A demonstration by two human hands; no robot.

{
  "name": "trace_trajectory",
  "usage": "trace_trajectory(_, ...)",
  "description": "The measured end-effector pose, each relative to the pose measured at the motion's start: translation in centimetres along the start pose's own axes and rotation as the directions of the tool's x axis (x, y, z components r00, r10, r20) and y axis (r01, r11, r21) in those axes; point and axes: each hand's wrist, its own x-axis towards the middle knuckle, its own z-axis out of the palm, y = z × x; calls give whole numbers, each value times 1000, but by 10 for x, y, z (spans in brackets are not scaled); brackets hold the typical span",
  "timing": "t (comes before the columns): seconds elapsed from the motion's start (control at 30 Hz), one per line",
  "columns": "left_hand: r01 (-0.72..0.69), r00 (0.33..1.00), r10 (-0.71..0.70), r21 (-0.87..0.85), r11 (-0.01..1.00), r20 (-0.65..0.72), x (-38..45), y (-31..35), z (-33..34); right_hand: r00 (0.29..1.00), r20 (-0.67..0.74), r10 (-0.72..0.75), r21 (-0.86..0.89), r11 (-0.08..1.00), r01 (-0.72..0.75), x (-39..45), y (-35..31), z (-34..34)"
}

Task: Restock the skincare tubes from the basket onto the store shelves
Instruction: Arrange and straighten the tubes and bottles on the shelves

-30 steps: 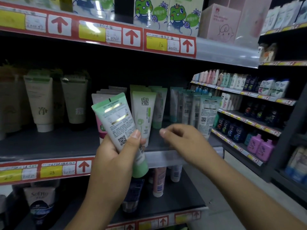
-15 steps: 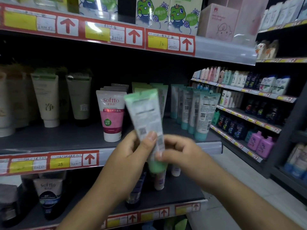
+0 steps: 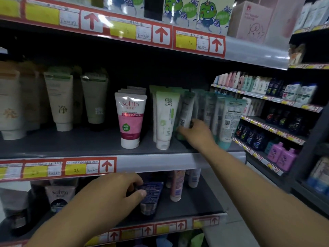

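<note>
My right hand (image 3: 196,134) reaches onto the middle shelf (image 3: 71,143) and grips a green skincare tube (image 3: 186,111) near its lower end. The tube stands cap down, its barcode side facing me. It sits between a white-and-green tube (image 3: 165,118) on its left and a row of teal tubes (image 3: 229,118) on its right. My left hand (image 3: 114,196) hangs lower, in front of the lower shelf, fingers loosely curled and holding nothing. Its thumb overlaps a dark blue tube (image 3: 152,195) standing on that shelf. No basket is in view.
A pink Softto tube (image 3: 130,118) fronts a row left of the white-and-green tube. Beige and grey-green tubes (image 3: 60,102) stand farther left. Red price strips (image 3: 58,169) edge each shelf. Another shelving unit with bottles (image 3: 281,155) runs along the right.
The green tube passed from my left hand to my right, which carried it onto the middle shelf. My left hand let go and dropped toward the lower shelf.
</note>
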Motion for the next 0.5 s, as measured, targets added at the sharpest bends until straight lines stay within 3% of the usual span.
trace_trajectory(0.1, 15, 1000, -15, 5, 1000, 9, -2, -4, -1, 999, -8, 46, -37, 998, -47, 2, 2, 4)
trace_trajectory(0.27, 12, 1000, -11, -36, 999, 3, -6, -6, -3, 987, 118, 111, -29, 994, -108, 4, 1, -3)
trace_trajectory(0.5, -7, 1000, 6, -125, 992, -5, -11, 0, -6, 977, 73, 202, -109, 975, -194, 4, -4, 1)
